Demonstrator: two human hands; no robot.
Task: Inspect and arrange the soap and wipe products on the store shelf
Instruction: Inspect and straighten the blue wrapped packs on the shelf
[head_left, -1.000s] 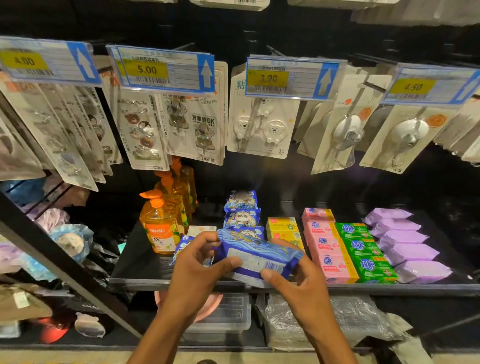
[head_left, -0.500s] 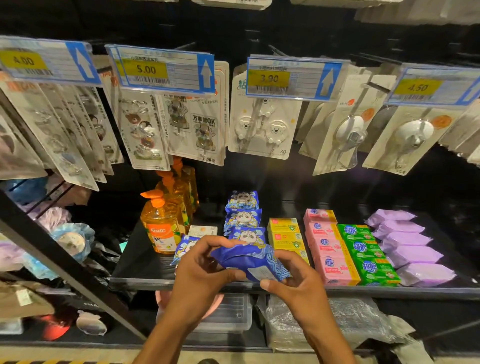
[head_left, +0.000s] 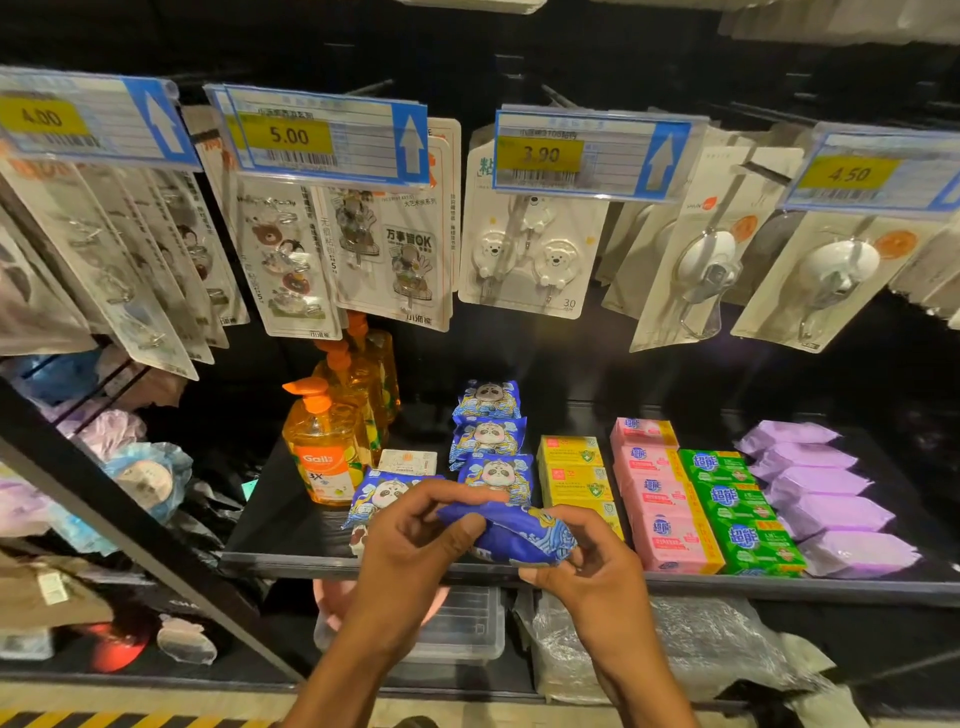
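- Left hand (head_left: 415, 540): fingers and thumb curled round the left end of the blue panda pack (head_left: 514, 535), pinching it.
- Right hand (head_left: 587, 566): fingers curled round the right end of the same pack, grasping it from the side and below.
- Blue panda pack: held between both hands over the front edge of the shelf (head_left: 291, 525), tilted, its patterned side up; whether it touches the shelf cannot be told.
- Row of panda packs (head_left: 488, 439): three lie in a line running front to back, just behind the held pack; a further panda pack (head_left: 384, 493) lies to their left, partly behind the left hand.
- Yellow soap boxes (head_left: 571, 467), pink soap bars (head_left: 657, 499), green soap bars (head_left: 737, 509) and purple wipe packs (head_left: 821, 499): four neighbouring rows to the right, each running front to back.
- Orange pump bottles (head_left: 322, 452): upright at the shelf's left end.
- Hook cards (head_left: 530, 249): hanging above, behind price tags (head_left: 322, 135) reading 4.00, 5.00, 3.90 and 4.50.
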